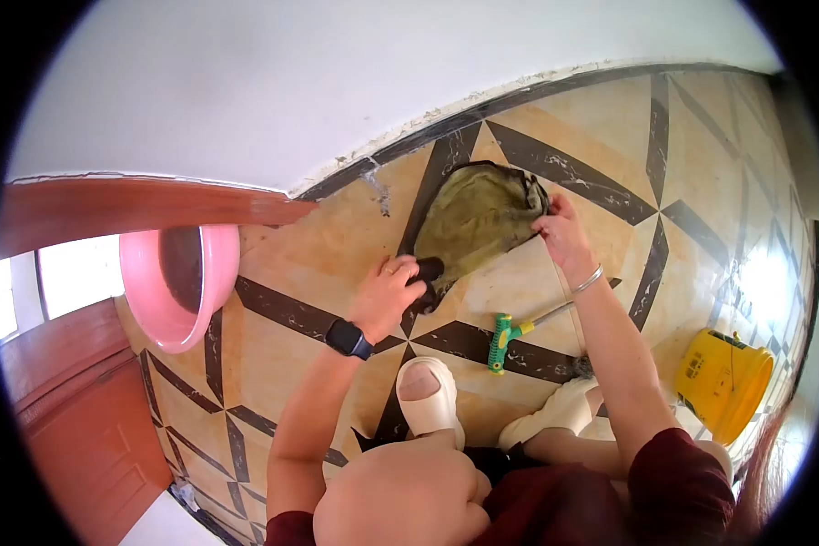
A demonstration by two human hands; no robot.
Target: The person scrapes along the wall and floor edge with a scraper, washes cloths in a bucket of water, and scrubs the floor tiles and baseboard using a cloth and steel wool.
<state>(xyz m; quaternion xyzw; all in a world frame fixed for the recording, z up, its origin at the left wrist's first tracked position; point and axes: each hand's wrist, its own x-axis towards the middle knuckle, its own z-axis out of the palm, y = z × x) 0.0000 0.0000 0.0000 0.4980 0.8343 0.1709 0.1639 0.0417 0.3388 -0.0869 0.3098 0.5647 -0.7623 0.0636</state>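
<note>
An olive-green fabric piece (473,217) with a dark, stained edge lies spread on the tiled floor. At its upper right edge, my right hand (564,238) pinches the rim between thumb and fingers. My left hand (387,296), wearing a ring and a dark watch, is closed around a small black rounded object (426,269) at the fabric's lower left. Its exact kind is unclear, as the fingers cover part of it. Below the fabric lies a green and yellow scrub brush (500,342) with a metal handle, touched by neither hand.
A pink basin (220,282) with dark water stands on the left by a reddish-brown door (100,437). To the right is a yellow bucket (723,382). A white wall (246,91) borders the floor at the top. My feet in pale slippers (432,409) are close below the fabric.
</note>
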